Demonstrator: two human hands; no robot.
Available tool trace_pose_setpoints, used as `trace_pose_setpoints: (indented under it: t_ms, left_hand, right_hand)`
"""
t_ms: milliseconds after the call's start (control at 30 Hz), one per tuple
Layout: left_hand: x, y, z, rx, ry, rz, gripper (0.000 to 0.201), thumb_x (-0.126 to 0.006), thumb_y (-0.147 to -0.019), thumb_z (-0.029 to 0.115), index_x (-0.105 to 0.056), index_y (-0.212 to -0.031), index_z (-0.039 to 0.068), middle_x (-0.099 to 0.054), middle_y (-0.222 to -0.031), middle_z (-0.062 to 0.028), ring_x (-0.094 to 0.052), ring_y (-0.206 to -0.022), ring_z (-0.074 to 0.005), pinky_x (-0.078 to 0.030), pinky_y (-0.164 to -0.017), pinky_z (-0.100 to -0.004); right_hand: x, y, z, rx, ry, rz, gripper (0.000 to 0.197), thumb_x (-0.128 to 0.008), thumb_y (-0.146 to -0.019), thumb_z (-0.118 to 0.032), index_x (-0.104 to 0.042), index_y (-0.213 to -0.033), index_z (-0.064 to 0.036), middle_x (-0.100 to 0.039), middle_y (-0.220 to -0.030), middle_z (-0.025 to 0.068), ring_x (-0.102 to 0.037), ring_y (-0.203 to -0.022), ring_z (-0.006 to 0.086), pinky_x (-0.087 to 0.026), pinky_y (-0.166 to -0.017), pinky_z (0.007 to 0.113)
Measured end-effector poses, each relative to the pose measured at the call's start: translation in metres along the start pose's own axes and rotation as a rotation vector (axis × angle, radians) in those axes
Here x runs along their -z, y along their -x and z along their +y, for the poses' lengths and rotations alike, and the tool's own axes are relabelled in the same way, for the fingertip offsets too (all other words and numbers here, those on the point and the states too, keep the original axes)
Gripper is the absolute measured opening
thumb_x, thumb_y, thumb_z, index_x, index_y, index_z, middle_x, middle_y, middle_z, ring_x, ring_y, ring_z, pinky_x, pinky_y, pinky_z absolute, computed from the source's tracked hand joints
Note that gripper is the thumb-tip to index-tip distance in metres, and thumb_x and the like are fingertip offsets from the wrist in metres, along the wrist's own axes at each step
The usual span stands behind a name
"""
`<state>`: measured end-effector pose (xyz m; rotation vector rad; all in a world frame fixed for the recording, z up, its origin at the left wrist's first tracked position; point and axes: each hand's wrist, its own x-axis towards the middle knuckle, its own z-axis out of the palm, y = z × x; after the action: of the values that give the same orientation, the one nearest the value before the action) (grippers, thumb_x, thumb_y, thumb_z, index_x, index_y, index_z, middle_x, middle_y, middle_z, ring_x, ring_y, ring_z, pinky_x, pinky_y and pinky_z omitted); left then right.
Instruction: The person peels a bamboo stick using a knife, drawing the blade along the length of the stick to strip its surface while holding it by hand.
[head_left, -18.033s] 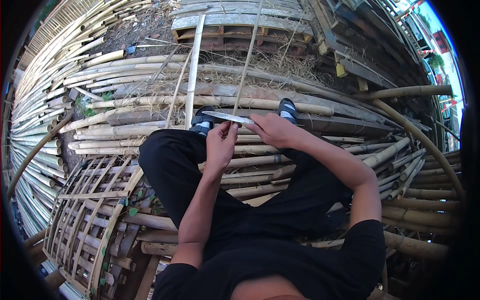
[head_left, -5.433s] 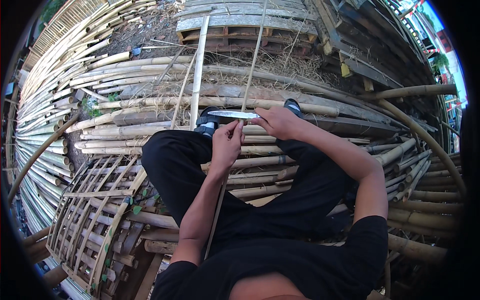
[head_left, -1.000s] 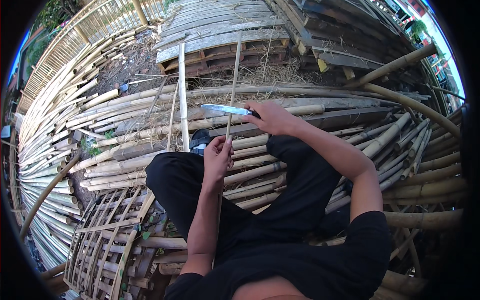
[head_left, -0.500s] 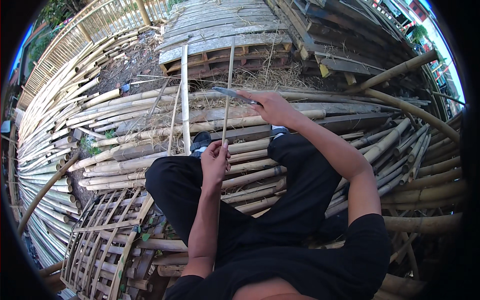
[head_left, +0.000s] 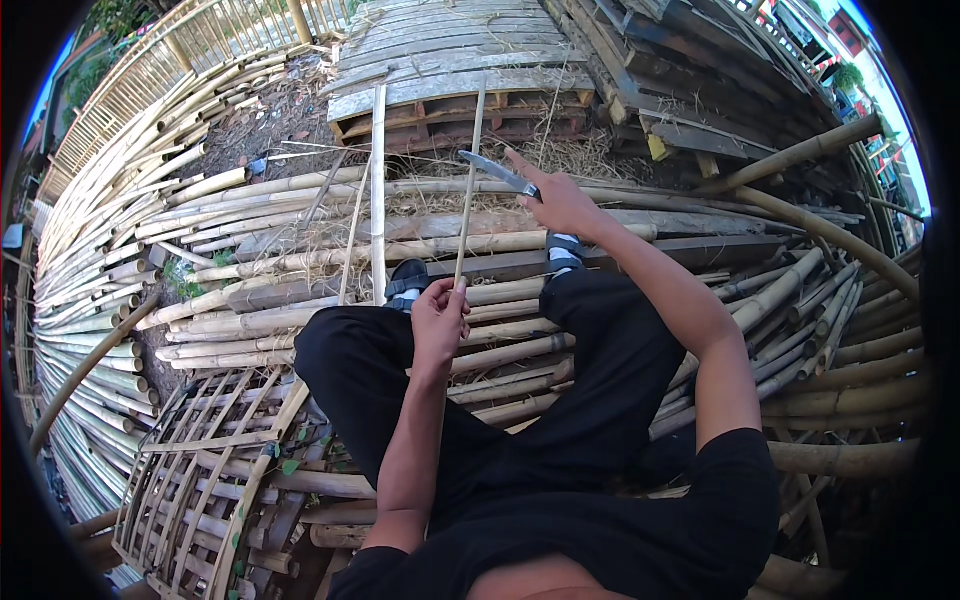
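Observation:
My left hand [head_left: 439,318] is closed round a long, thin bamboo strip [head_left: 469,205], which stretches away from me past my knees. The strip's near end passes down along my left forearm. My right hand [head_left: 562,203] grips the dark handle of a knife [head_left: 500,173], with its index finger pointing forward off the handle. The grey blade points left, its tip close to the strip's far part; whether they touch I cannot tell. Just left of the held strip, a wider pale bamboo strip [head_left: 378,200] leans upright, with a thinner strip [head_left: 354,235] beside it.
Bamboo poles [head_left: 250,265] lie beneath and around my legs. Ahead stands a wooden pallet stack [head_left: 460,85], with more stacked timber [head_left: 680,80] to its right. A woven bamboo lattice [head_left: 205,480] lies at lower left. Thick poles [head_left: 800,155] cross at the right.
The knife has turned so its blade slants more, and my right index finger now sticks out. The whole view has shifted slightly. My left hand keeps its hold on the strip.

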<state>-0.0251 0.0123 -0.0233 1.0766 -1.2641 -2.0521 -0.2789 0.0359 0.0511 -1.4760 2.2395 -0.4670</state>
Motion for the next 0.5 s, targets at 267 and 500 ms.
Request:
trace_pose_setpoints:
  t_ms: [267, 500]
  left_hand:
    - [-0.003, 0.0, -0.001, -0.006, -0.006, -0.011, 0.022, -0.059, -0.094, 0.019, -0.058, -0.104, -0.001, -0.053, -0.066, -0.0004, -0.042, -0.043, -0.0036, -0.037, -0.039, -0.0196]
    - [-0.002, 0.002, 0.0, -0.004, -0.008, -0.005, 0.022, -0.06, -0.094, 0.019, -0.059, -0.104, -0.001, -0.053, -0.065, -0.0002, -0.042, -0.043, -0.0037, -0.037, -0.038, -0.0194]
  right_hand:
    - [-0.009, -0.003, 0.019, 0.335, 0.111, 0.069, 0.076, -0.053, -0.083, -0.009, -0.022, -0.149, -0.0304, -0.061, -0.073, 0.0209, -0.063, -0.064, 0.0339, -0.05, -0.069, 0.045]
    - [0.0, 0.004, 0.002, 0.035, -0.125, -0.121, 0.085, -0.052, -0.08, -0.004, -0.009, -0.151, -0.0189, -0.062, -0.065, 0.0173, -0.063, -0.049, 0.0266, -0.056, -0.062, 0.039]
